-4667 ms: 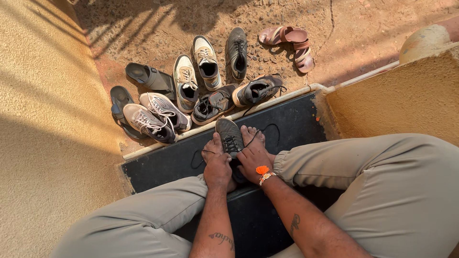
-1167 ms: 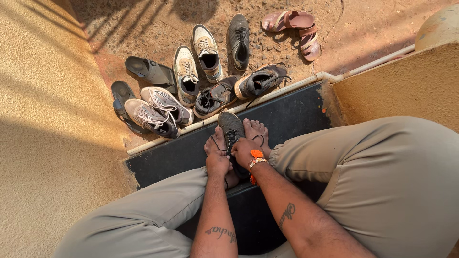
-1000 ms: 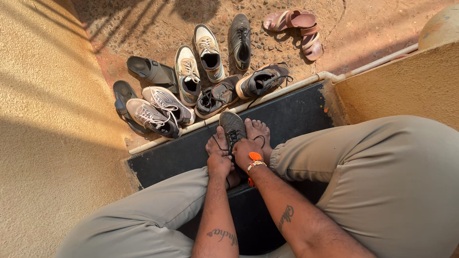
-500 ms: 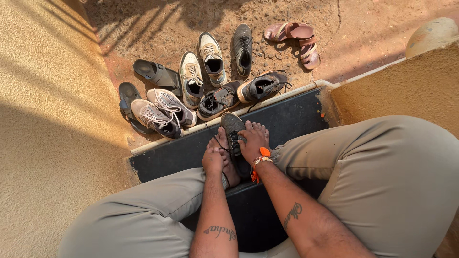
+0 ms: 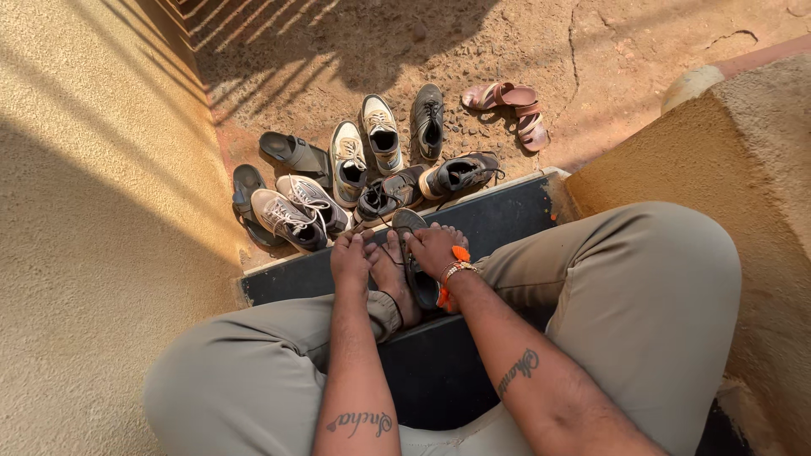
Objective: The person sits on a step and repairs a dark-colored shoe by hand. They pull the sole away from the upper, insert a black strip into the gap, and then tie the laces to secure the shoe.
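Dark shoe (image 5: 414, 253) (sole up) between both hands (image 5: 351, 262).

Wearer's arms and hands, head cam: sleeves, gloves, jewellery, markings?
No sleeves or gloves: both forearms bare. Left hand wears nothing; a dark script tattoo marks that forearm. Right hand has an orange band and a beaded bracelet at the wrist, plus a script tattoo.

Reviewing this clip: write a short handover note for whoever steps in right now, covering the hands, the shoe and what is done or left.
Left hand: at the toes of the bare foot on the black step, holding nothing visible.
Right hand: gripping the dark shoe beside that foot.
Done: shoe brought up to the foot.
Left: shoe is not on the foot yet.
Other shoes and sandals lie on the dirt beyond the step.
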